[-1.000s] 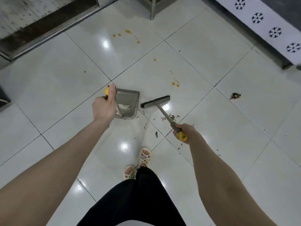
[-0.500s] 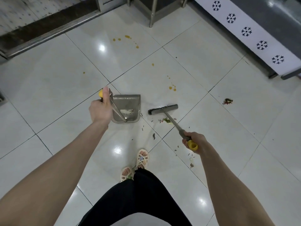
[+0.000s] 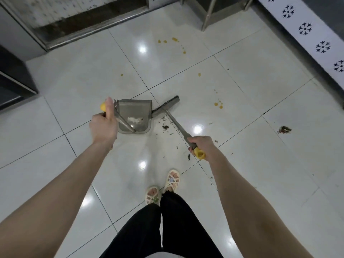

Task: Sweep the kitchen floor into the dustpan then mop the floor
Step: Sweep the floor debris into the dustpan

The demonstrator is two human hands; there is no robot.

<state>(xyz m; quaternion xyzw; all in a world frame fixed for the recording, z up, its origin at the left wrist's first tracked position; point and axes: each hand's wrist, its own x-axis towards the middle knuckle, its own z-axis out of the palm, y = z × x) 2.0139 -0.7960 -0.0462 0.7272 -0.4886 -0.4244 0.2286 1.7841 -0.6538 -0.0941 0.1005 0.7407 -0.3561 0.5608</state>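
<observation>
A grey dustpan (image 3: pixel 137 112) stands on the white tiled floor ahead of me, with a pale scrap of litter inside it. My left hand (image 3: pixel 103 125) grips the yellow-tipped top of its long handle. My right hand (image 3: pixel 202 147) holds the yellow-ended handle of a grey broom (image 3: pixel 167 106). The brush head sits tilted against the dustpan's right edge. Small dark bits of debris (image 3: pixel 165 126) lie just right of the pan, under the broom shaft.
Yellow-orange drips (image 3: pixel 218 104) mark the tiles ahead, and more drips (image 3: pixel 174 39) lie farther off. A clump of litter (image 3: pixel 284 129) sits at the right. Metal legs (image 3: pixel 207 17) stand at the back, a door threshold (image 3: pixel 89 32) back left, a patterned white panel (image 3: pixel 305 28) along the right. My sandalled feet (image 3: pixel 163 187) are below.
The broom head has swung left and forward until it rests against the dustpan's right edge, dragging debris toward the pan. The dustpan has stayed in place.
</observation>
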